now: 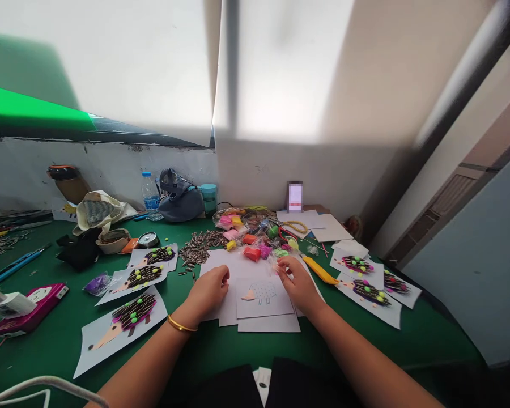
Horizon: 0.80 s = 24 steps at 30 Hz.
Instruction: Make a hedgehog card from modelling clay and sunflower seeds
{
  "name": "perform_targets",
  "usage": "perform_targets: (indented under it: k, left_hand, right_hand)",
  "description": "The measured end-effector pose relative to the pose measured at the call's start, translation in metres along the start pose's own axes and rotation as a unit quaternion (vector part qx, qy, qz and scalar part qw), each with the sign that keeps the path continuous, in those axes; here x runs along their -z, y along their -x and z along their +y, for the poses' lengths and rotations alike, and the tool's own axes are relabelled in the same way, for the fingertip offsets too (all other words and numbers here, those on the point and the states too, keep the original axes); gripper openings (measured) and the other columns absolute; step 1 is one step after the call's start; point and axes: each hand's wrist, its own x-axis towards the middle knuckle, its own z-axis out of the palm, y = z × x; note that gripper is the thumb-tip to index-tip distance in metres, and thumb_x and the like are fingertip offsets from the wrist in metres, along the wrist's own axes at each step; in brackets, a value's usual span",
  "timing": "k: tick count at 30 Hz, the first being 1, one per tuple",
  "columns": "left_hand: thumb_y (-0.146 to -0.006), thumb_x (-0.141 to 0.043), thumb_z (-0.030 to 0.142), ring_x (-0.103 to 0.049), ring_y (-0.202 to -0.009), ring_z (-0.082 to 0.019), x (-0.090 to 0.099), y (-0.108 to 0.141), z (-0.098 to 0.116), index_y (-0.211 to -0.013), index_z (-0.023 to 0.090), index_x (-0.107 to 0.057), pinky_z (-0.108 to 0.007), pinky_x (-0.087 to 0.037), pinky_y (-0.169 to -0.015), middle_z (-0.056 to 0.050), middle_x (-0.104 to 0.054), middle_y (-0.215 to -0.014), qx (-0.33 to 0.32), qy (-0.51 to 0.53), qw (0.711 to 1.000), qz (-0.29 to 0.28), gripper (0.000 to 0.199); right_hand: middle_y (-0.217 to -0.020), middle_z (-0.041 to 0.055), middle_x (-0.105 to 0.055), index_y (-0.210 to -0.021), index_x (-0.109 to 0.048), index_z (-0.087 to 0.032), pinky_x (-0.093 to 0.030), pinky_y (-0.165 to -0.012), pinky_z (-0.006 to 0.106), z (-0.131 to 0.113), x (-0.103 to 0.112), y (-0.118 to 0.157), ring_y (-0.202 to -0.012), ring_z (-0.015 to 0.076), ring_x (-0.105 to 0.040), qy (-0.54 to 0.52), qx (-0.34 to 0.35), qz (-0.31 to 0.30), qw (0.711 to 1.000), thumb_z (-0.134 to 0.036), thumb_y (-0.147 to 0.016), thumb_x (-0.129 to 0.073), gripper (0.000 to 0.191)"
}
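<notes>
My left hand [210, 288], with a gold bangle [182, 324] on the wrist, rests over the left side of the white sheets. Its fingers are curled together, and whatever they may hold is hidden. My right hand [296, 280] pinches a small clear plastic packet [272, 265] with something pale peach in it. Between my hands lies a paper with a hedgehog drawing [263, 293]; its snout is covered in peach clay and its body is only outlined. Other sheets [268, 324] lie beneath it. Just beyond are bagged lumps of coloured clay [251, 253].
Striped sunflower seeds [199, 247] lie in a heap at the back left. Finished hedgehog pictures [131, 317] flank the work on both sides. A yellow cutter [321, 271] and yellow-handled scissors [296, 226] lie to the right. A phone [295, 197] leans on the wall.
</notes>
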Motion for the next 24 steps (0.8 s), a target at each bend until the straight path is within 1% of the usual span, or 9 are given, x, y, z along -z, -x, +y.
perform_targets:
  k: [3,5,7,9,11,14,17,21,24]
  left_hand:
    - [-0.083,-0.056,0.021,-0.065,-0.080,-0.019,0.001,-0.001,0.011,-0.103,0.022,-0.065,-0.028,-0.049,-0.070,-0.003,-0.070,-0.089,-0.012,0.049,0.999,-0.001,0.021]
    - [-0.086,-0.057,0.031,-0.066,-0.078,-0.019,0.000,-0.001,0.024,-0.095,0.021,-0.068,-0.029,-0.051,-0.070,-0.003,-0.071,-0.087,-0.034,0.127,0.991,0.004,0.017]
    - [-0.086,-0.060,0.036,-0.065,-0.079,-0.019,0.000,0.000,0.040,-0.084,0.021,-0.069,-0.030,-0.051,-0.072,-0.003,-0.071,-0.083,-0.072,0.186,0.979,0.039,0.017]
    - [-0.085,-0.063,0.034,-0.063,-0.080,-0.018,-0.002,-0.001,0.054,-0.085,0.022,-0.068,-0.029,-0.050,-0.073,-0.002,-0.070,-0.084,-0.102,0.200,0.971,0.082,0.014]
    - [-0.085,-0.062,0.028,-0.062,-0.080,-0.017,-0.004,-0.002,0.063,-0.089,0.022,-0.068,-0.029,-0.049,-0.074,-0.001,-0.069,-0.086,-0.119,0.192,0.970,0.092,0.009]
    - [-0.085,-0.063,0.024,-0.059,-0.074,-0.016,-0.008,-0.004,0.067,-0.083,0.021,-0.066,-0.028,-0.047,-0.069,0.000,-0.065,-0.079,-0.113,0.155,0.978,0.084,0.005]
    - [-0.086,-0.064,0.027,-0.059,-0.076,-0.018,-0.010,-0.005,0.066,-0.079,0.021,-0.069,-0.029,-0.047,-0.069,-0.002,-0.064,-0.080,-0.111,0.128,0.982,0.086,0.011]
    - [-0.093,-0.057,0.034,-0.061,-0.086,-0.019,-0.013,-0.002,0.065,-0.087,0.022,-0.075,-0.032,-0.050,-0.078,-0.005,-0.063,-0.090,-0.131,0.137,0.980,0.066,0.022]
    - [-0.093,-0.057,0.037,-0.061,-0.094,-0.020,-0.018,0.002,0.064,-0.096,0.023,-0.074,-0.033,-0.052,-0.084,-0.006,-0.064,-0.100,-0.162,0.154,0.974,0.041,0.022]
  right_hand:
    - [-0.114,0.0105,-0.062,-0.115,-0.059,-0.022,-0.049,-0.091,0.040,-0.007,-0.002,0.003,-0.105,0.0235,-0.058,-0.009,0.012,-0.007,1.000,-0.035,-0.098,-0.046,0.025]
    - [-0.115,0.0108,-0.061,-0.114,-0.061,-0.022,-0.048,-0.097,0.042,-0.010,-0.004,0.004,-0.111,0.0243,-0.056,-0.019,0.028,-0.012,0.999,-0.034,-0.098,-0.047,0.025]
    - [-0.114,0.0107,-0.061,-0.111,-0.062,-0.022,-0.047,-0.099,0.042,-0.013,-0.006,0.005,-0.111,0.0241,-0.056,-0.029,0.038,-0.021,0.999,-0.033,-0.097,-0.048,0.023]
    - [-0.113,0.0103,-0.060,-0.111,-0.063,-0.023,-0.048,-0.098,0.041,-0.017,-0.008,0.006,-0.109,0.0233,-0.057,-0.038,0.043,-0.030,0.998,-0.031,-0.097,-0.049,0.022]
    - [-0.113,0.0096,-0.060,-0.111,-0.063,-0.023,-0.048,-0.098,0.040,-0.020,-0.010,0.008,-0.108,0.0225,-0.057,-0.043,0.046,-0.034,0.997,-0.029,-0.097,-0.049,0.021]
    - [-0.112,0.0090,-0.060,-0.111,-0.064,-0.023,-0.048,-0.097,0.039,-0.022,-0.012,0.010,-0.108,0.0222,-0.057,-0.048,0.046,-0.037,0.997,-0.028,-0.096,-0.049,0.021]
    - [-0.111,0.0090,-0.060,-0.110,-0.065,-0.023,-0.049,-0.095,0.039,-0.024,-0.014,0.012,-0.107,0.0225,-0.057,-0.050,0.048,-0.037,0.997,-0.029,-0.096,-0.050,0.021]
    - [-0.105,0.0083,-0.061,-0.105,-0.065,-0.023,-0.051,-0.088,0.036,-0.027,-0.015,0.011,-0.099,0.0213,-0.058,-0.053,0.044,-0.039,0.997,-0.030,-0.097,-0.048,0.020]
    - [-0.100,0.0076,-0.062,-0.101,-0.064,-0.022,-0.051,-0.078,0.032,-0.029,-0.017,0.011,-0.093,0.0203,-0.058,-0.061,0.028,-0.044,0.997,-0.032,-0.097,-0.048,0.019]
